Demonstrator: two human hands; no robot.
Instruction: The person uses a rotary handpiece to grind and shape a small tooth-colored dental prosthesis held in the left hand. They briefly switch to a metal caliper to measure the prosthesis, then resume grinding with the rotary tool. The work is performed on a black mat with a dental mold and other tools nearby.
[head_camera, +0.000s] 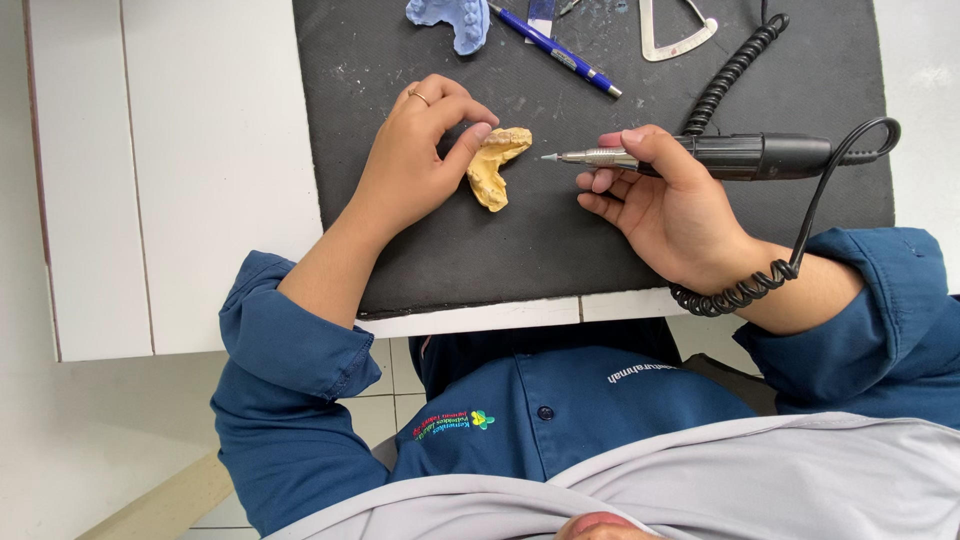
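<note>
Broadly, a white desk (200, 200) carries a dark grey mat (560, 240) that runs from the far edge almost to the near edge, and both my hands work on that mat. My right hand (665, 205) is closed around a black and silver rotary handpiece (720, 156), thumb on top and fingers curled beneath, with its pointed tip aimed left; the black coiled cord (735, 65) loops from the tool's rear, round my right wrist and up toward the mat's far right corner. My left hand (415, 150) sits near the middle of the mat, thumb and forefinger pinched on a yellow dental cast (495, 165) that lies flat on the mat, just left of the tool's tip and not touching it. At the far edge of the mat lie a pale blue dental cast (452, 18), partly cut off by the frame, a blue pen (555, 48) slanting toward the right, and a metal triangular gauge (678, 28) nearer the far right corner. A thin ring (419, 97) shows on one left finger.
</note>
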